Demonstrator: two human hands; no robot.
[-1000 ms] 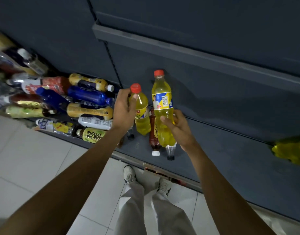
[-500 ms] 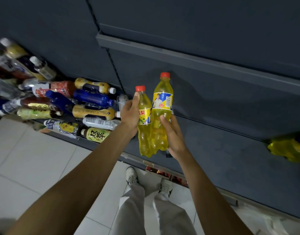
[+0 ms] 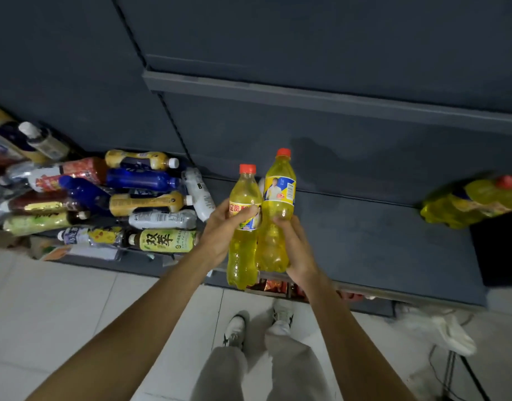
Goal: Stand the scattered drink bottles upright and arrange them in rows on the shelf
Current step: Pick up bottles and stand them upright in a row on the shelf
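Two yellow bottles with red caps are held upright, side by side and touching, above the front edge of the dark shelf (image 3: 364, 241). From the head camera, the left hand (image 3: 223, 230) curls its fingers round the label of the left yellow bottle (image 3: 243, 227), while the right hand (image 3: 295, 244) wraps round the lower body of the right yellow bottle (image 3: 277, 204). Left of the shelf's open stretch, a heap of lying bottles (image 3: 118, 204) covers the board: blue, tan, white, green-labelled. At the shelf's far right, a blurred group of yellow bottles (image 3: 474, 204) is seen. Below the shelf edge, white shoes (image 3: 234, 331) stand on pale floor tiles (image 3: 61, 299).
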